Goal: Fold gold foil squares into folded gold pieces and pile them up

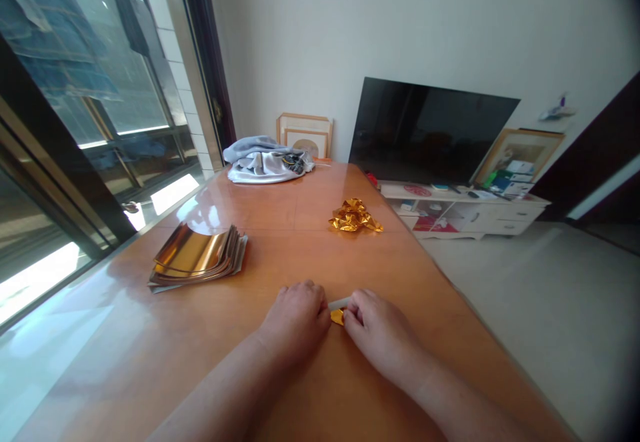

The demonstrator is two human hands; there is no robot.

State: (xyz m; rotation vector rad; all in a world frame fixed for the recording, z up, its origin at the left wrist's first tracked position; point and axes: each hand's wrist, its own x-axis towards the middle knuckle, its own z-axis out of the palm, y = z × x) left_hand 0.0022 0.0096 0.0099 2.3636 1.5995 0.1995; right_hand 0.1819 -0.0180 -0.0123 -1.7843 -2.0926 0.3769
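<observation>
A glossy orange-brown wooden table (280, 389) fills the lower frame. Left of centre lies a stack of curled, mirror-bright gold foil sheets (197, 255). At the far end sits a soft, rumpled grey-white cloth bundle (265, 160), and at mid-frame a heap of crinkled gold foil shapes (354, 216). At lower centre the left hand (295, 319) and right hand (377, 329) sit knuckle to knuckle, fingers curled. Both pinch a small folded gold foil piece (338, 317) that shows only in the gap between them.
</observation>
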